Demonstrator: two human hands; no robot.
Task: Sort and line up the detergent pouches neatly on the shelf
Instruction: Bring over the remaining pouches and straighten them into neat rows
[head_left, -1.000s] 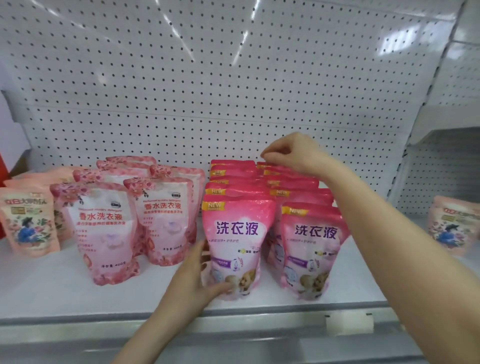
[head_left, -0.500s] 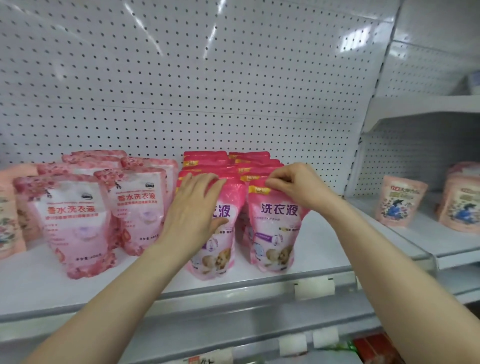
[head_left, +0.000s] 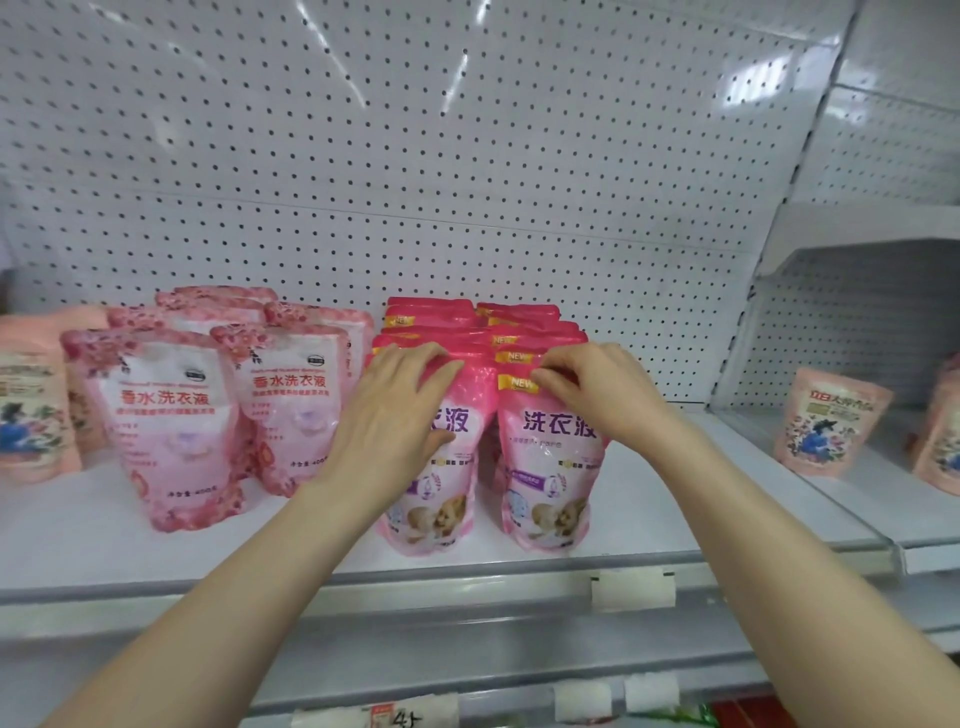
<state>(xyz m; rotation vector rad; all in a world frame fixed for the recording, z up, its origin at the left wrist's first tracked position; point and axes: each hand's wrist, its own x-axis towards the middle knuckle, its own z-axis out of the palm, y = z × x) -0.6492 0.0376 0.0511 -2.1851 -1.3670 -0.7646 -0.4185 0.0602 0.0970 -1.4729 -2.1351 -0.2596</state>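
Two rows of bright pink detergent pouches (head_left: 519, 327) stand in the middle of the white shelf (head_left: 654, 499). My left hand (head_left: 395, 415) rests over the top of the front left pouch (head_left: 441, 504), fingers fairly straight across its upper edge and thumb against its face. My right hand (head_left: 597, 395) pinches the top edge of the front right pouch (head_left: 550, 467) with curled fingers. Both front pouches stand upright, side by side, near the shelf's front lip. Left of them stand pale pink rose-print pouches (head_left: 171, 415) in two rows.
Peach pouches with a blue figure stand at the far left (head_left: 31, 415) and on the neighbouring shelf bay at the right (head_left: 826, 421). A white pegboard wall (head_left: 467, 182) closes the back. Price-label holders (head_left: 634, 590) sit on the shelf's front rail.
My left hand rose from the lower front of the left pouch to its top. My right hand came forward from the back of the right row to the front right pouch's top edge.
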